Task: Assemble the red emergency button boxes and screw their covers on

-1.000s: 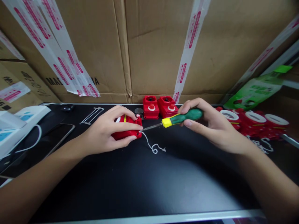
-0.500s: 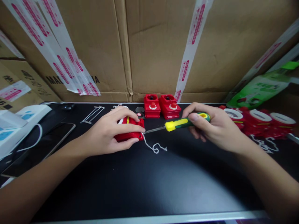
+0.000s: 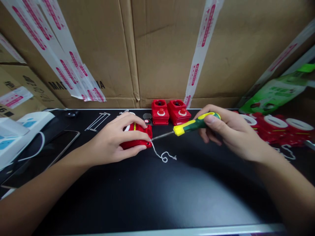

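My left hand [image 3: 123,134] is closed over a red plastic case [image 3: 135,143] with a yellow strip on top, pressing it against the black table. A white cord [image 3: 162,157] trails from the case's right end and curls on the tabletop. In my right hand [image 3: 221,131] is a screwdriver [image 3: 189,126] with a yellow and green handle, held between thumb and fingers. Its metal shaft slants down to the left, and the tip meets the case's right end beside the cord. The exact contact is too small to make out.
Two red units [image 3: 160,113] with knobs stand at the back. More red cases [image 3: 275,126] with white rings lie at right, near a green bottle [image 3: 273,93]. Thin metal rods [image 3: 97,122], a phone [image 3: 61,147] and a white power strip [image 3: 27,131] are at left. Cardboard [image 3: 159,49] walls the back.
My right hand has shifted its grip on the screwdriver, and the handle's back end is slightly higher and turned. My left hand and the red case stay in place.
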The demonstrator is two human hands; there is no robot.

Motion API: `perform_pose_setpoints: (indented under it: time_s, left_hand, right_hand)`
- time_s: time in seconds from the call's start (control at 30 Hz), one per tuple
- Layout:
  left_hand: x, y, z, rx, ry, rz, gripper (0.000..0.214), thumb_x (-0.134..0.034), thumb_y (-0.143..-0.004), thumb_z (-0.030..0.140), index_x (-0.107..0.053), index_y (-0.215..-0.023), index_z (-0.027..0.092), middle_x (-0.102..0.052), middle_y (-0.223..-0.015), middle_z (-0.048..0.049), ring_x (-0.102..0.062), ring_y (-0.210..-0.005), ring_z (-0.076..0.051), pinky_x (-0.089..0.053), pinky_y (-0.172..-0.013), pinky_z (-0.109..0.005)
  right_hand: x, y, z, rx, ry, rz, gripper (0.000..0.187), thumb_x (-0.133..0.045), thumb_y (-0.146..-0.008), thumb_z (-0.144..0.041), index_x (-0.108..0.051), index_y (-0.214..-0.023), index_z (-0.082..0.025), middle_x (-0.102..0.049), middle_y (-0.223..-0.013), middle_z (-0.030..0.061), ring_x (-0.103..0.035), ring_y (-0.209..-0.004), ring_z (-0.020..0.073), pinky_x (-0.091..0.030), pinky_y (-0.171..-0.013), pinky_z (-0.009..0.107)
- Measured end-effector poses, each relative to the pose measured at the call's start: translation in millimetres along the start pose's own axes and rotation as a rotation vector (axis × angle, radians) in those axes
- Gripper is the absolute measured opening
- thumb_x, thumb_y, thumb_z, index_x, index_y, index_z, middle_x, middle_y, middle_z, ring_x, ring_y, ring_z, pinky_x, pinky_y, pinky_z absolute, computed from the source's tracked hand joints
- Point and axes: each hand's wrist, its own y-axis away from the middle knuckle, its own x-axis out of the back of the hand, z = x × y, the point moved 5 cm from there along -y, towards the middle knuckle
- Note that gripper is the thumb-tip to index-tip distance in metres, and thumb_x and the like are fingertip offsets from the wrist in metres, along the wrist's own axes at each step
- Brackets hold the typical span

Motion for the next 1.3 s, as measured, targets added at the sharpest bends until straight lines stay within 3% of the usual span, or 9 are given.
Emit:
perform_pose_setpoints:
  time_s: [0.1,0.23,0.43,0.53,0.8,0.93,1.07,1.2,1.3]
  left_hand:
    - [0.2,0.3,0.3,-0.002,-0.004,-0.005,0.02,-0.075,-0.096,0.018,-0.077,-0.115,0.024,-0.066,-0.123,-0.0106,-0.063,-0.118,-0.025,-0.052,-0.103,-0.043]
    - [0.6,0.2,-0.1,0.0,-0.007,-0.001,0.019,-0.075,-0.096,0.018,-0.078,-0.115,0.023,-0.065,-0.123,-0.0109,-0.064,-0.117,-0.025,-0.052,-0.102,-0.043]
    - [-0.1,0.2,0.6,-0.003,-0.004,-0.002,0.02,-0.075,-0.096,0.018,-0.078,-0.115,0.024,-0.066,-0.123,-0.0104,-0.064,-0.118,-0.025,-0.052,-0.104,-0.043]
    - [-0.3,0.2,0.5,-0.004,-0.018,-0.012,0.02,-0.074,-0.096,0.018,-0.078,-0.115,0.024,-0.067,-0.123,-0.0105,-0.064,-0.117,-0.025,-0.052,-0.103,-0.042]
    - [0.2,0.1,-2.6,0.009,-0.034,-0.007,0.019,-0.075,-0.095,0.021,-0.078,-0.114,0.026,-0.067,-0.122,-0.009,-0.066,-0.114,-0.025,-0.053,-0.101,-0.04]
    - [-0.2,0.1,-2.2,0.002,-0.031,-0.006,0.02,-0.075,-0.095,0.02,-0.078,-0.114,0.026,-0.067,-0.122,-0.0101,-0.066,-0.115,-0.026,-0.053,-0.102,-0.041]
    - [-0.6,-0.1,-2.2,-0.004,-0.025,-0.017,0.02,-0.075,-0.095,0.019,-0.078,-0.113,0.026,-0.068,-0.122,-0.0103,-0.065,-0.116,-0.027,-0.053,-0.103,-0.042]
    - [-0.3,-0.1,-2.4,-0.002,-0.036,-0.022,0.02,-0.074,-0.096,0.02,-0.077,-0.114,0.026,-0.067,-0.123,-0.0099,-0.065,-0.116,-0.025,-0.052,-0.103,-0.041]
    - [0.2,0.1,-1.8,-0.008,-0.039,-0.019,0.019,-0.074,-0.097,0.021,-0.077,-0.115,0.026,-0.067,-0.123,-0.0099,-0.064,-0.115,-0.025,-0.052,-0.102,-0.041]
  right_hand:
    - [0.0,1.5,1.0,-0.03,-0.011,-0.031,0.034,-0.052,-0.107,-0.057,-0.063,-0.11,-0.025,-0.06,-0.07,-0.0006,-0.047,-0.055,0.0135,-0.032,-0.046,0.029]
    - [2.4,6.4,2.1,-0.034,-0.113,-0.044,0.027,-0.066,-0.103,-0.044,-0.056,-0.123,-0.031,-0.055,-0.079,-0.0027,-0.048,-0.064,0.0141,-0.039,-0.055,0.028]
    - [2.3,3.4,1.0,-0.006,-0.025,-0.032,0.023,-0.06,-0.106,-0.049,-0.059,-0.109,-0.027,-0.062,-0.071,-0.0027,-0.049,-0.059,0.0138,-0.037,-0.054,0.029]
    - [0.8,1.4,1.8,-0.007,0.073,-0.021,0.036,-0.05,-0.108,-0.057,-0.058,-0.094,-0.025,-0.055,-0.057,-0.0042,-0.045,-0.052,0.0135,-0.033,-0.051,0.029]
    - [-1.4,2.6,3.9,-0.069,-0.06,-0.016,0.026,-0.06,-0.106,-0.052,-0.059,-0.114,-0.028,-0.046,-0.074,-0.0048,-0.042,-0.061,0.0122,-0.032,-0.053,0.027]
    - [1.6,-0.7,1.0,0.004,0.032,0.04,0.031,-0.061,-0.104,-0.056,-0.061,-0.105,-0.026,-0.055,-0.073,-0.0027,-0.047,-0.061,0.0139,-0.034,-0.054,0.029]
    - [1.8,-3.3,-0.4,0.049,0.152,0.041,0.039,-0.053,-0.106,-0.059,-0.061,-0.091,-0.025,-0.053,-0.064,-0.003,-0.044,-0.056,0.0142,-0.032,-0.054,0.031]
    - [1.6,-2.4,-0.6,0.067,0.158,0.034,0.026,-0.056,-0.107,-0.052,-0.065,-0.112,-0.028,-0.056,-0.077,-0.0018,-0.049,-0.064,0.0163,-0.038,-0.06,0.032]
    - [0.9,-0.7,-4.5,0.149,0.173,0.017,0.016,-0.062,-0.105,-0.042,-0.065,-0.115,-0.031,-0.064,-0.102,0.0029,-0.061,-0.091,0.0228,-0.047,-0.079,0.035]
